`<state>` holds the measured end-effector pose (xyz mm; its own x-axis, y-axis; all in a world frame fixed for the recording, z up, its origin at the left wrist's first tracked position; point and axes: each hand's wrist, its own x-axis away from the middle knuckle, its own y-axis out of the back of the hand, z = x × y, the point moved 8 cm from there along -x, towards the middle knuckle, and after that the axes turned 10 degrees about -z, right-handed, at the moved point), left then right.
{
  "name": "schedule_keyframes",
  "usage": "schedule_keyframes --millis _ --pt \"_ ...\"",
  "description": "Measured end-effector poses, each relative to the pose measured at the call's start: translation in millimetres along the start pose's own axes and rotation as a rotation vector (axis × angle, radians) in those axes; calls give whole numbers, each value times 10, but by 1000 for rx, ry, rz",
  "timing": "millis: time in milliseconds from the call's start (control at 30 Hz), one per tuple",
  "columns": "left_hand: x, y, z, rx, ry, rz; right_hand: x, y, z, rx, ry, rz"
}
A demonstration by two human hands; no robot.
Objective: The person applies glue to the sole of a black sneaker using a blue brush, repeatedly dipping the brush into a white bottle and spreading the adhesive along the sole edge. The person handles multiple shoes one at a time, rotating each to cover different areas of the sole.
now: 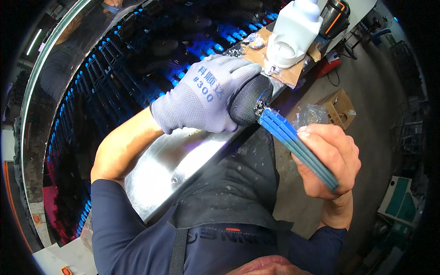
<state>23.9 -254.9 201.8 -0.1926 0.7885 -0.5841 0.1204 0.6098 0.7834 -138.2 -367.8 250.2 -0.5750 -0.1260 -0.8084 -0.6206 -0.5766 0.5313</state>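
My left hand (206,94), in a light grey knitted glove, is closed around a dark rounded thing (250,101) with a fine mesh-like surface. Its kind does not show, and the glove hides part of it. In my bare right hand (331,158) is a flat ribbed bar (288,137), blue at its upper end and dark green lower down. My thumb and fingers wrap its lower half. Frayed black and whitish bits (260,108) lie where the bar's blue end meets the dark thing; they seem to touch.
Beyond my left hand lies a dark machine bed with rows of blue-lit tips (218,47). A white plastic jug (293,34) stands on cardboard (293,73), beside a black container with orange stripes (334,18). A shiny metal plate (158,176) and a cardboard box (340,109) also show.
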Motion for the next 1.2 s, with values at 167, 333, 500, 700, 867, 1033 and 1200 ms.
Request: schedule_keyframes --millis 167,333,500,700,867,1033,1200 --pt "-204 -43 114 31 95 122 -68 -19 77 118 145 46" --pt "-388 -113 267 35 264 315 -128 -61 108 191 230 85" --pt "-472 -158 414 94 305 377 -192 -121 101 269 314 94" --pt "-619 -179 491 239 310 398 -284 -187 91 369 436 92" --pt "-677 -254 571 307 335 418 -353 -221 69 381 488 152" --pt "-709 -275 596 313 348 439 -430 -226 56 387 539 178" --pt "-677 -224 648 351 347 404 -479 -231 -17 354 454 308"
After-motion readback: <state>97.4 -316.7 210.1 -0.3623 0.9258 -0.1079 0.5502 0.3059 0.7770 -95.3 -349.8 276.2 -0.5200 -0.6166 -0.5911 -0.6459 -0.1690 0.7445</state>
